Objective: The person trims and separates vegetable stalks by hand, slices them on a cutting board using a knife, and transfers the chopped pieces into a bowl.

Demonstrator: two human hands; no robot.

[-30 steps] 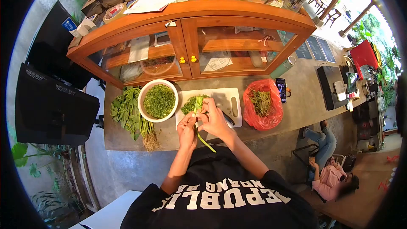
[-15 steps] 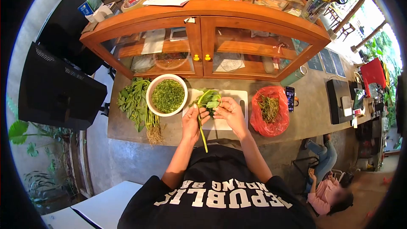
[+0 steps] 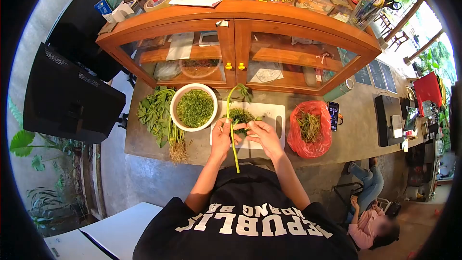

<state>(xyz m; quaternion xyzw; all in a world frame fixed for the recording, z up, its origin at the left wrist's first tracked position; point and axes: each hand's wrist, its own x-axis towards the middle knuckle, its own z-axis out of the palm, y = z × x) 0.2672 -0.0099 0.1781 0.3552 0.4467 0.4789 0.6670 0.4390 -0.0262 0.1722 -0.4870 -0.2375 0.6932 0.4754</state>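
Pinching green stem (image 3: 235, 155) w/ L hand (image 3: 221, 137) | R hand (image 3: 265, 136) part-curled nr stem, hold unclear

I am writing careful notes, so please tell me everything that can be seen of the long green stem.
The long green stem is slender, smooth-looking and yellowish green. The left hand holds it between thumb and fingers, lengthwise in the view. Its top bends toward the picture's right, with drooping leaves; its lower end hangs free above the black shirt. The right hand is close; whether it touches the stem is unclear.
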